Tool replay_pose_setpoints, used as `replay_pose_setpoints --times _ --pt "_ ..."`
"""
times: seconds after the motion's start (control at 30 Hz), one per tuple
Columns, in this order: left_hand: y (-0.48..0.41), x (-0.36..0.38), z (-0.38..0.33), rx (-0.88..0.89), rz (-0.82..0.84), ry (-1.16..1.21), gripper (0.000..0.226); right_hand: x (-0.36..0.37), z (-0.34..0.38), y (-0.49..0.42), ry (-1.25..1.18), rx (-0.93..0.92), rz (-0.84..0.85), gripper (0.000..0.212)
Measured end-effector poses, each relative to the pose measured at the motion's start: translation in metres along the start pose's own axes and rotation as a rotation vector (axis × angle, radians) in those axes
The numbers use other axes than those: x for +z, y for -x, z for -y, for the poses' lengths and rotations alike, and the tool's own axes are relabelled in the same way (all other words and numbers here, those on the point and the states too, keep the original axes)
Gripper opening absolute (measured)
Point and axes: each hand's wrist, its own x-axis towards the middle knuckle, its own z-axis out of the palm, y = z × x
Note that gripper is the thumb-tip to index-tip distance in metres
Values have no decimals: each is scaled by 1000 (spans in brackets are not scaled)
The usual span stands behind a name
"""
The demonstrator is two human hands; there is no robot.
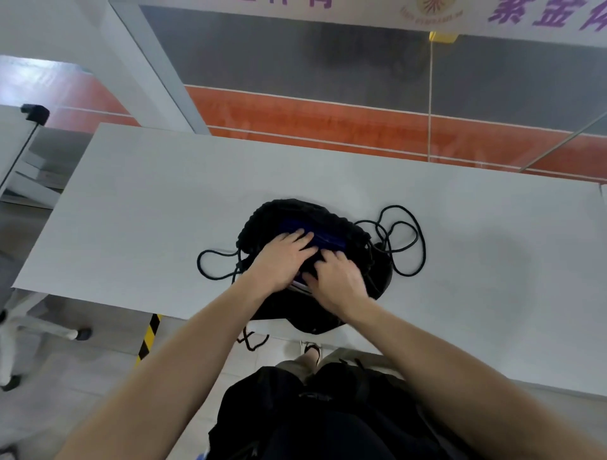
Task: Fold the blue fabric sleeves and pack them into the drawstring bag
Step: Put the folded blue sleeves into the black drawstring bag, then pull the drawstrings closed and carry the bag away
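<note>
Head: blue sleeves (328,239) in bag (289,210), under hands (283,259)

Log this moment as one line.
packing | left hand presses blue sleeves into bag | right hand on sleeves | cords loose

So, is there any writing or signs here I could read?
"紫金": purple, on the white banner, top right; the next character is cut off.
Purple characters, top centre: cropped, unreadable.
Gold emblem lettering: too blurred.
Drawstring bag, blue sleeves: no writing visible.
</note>
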Motion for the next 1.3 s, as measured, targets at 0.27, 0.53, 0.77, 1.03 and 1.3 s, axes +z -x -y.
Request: replay_pose_setpoints --times 0.27,0.53,0.77,1.03,1.3 --pt "56 -15 28 -926 -411 616 82 -55 -87 -44 -377 316 132 85" --pt "57 -16 54 -827 19 696 16 -59 -103 -48 -207 205 312 28" --pt "43 -58 59 -552 -59 576 18 -98 -118 -25 -424 261 224 48" --pt "49 -78 56 -643 174 378 72 -78 -147 -2 -378 261 515 39" --pt "82 -57 50 -790 -65 483 55 -86 -161 -5 -319 -68 57 56"
